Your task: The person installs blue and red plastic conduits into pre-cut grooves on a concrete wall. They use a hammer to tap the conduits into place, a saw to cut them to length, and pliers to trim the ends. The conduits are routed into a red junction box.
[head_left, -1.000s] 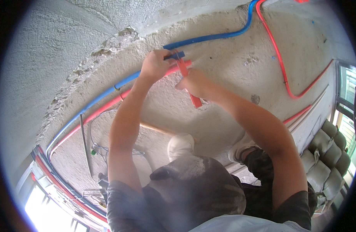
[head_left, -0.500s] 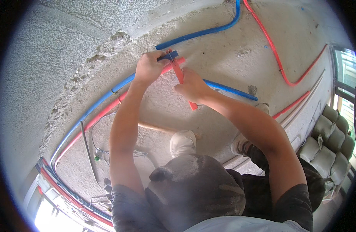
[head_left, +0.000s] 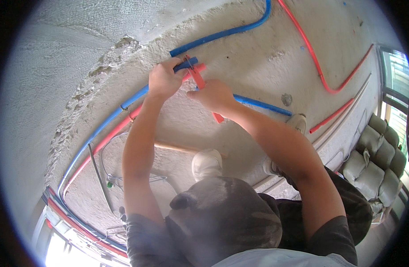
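Note:
My left hand [head_left: 163, 79] is closed around the end section of a long blue pipe [head_left: 135, 96], whose short end sticks out past my fingers. In my right hand [head_left: 217, 95] is a red pipe cutter [head_left: 197, 78], gripped around its handles. Its head sits across the blue pipe just beyond my left hand. Right below, a red pipe [head_left: 120, 125] runs alongside the blue one, and its end shows behind the cutter. My right fingers hide most of the handles.
Another blue pipe [head_left: 222, 35] and a curved red pipe [head_left: 312, 53] lie ahead. Near my feet are a loose blue pipe [head_left: 266, 106], a wooden stick [head_left: 173, 147] and a thin dark rod [head_left: 100, 178]. Filled sacks [head_left: 369, 162] are stacked at right; a rough wall [head_left: 80, 53] stands left.
The view has shifted slightly, so both hands appear a little further left. My right hand sits nearer the cutter's head, and the cutter stays on the blue pipe.

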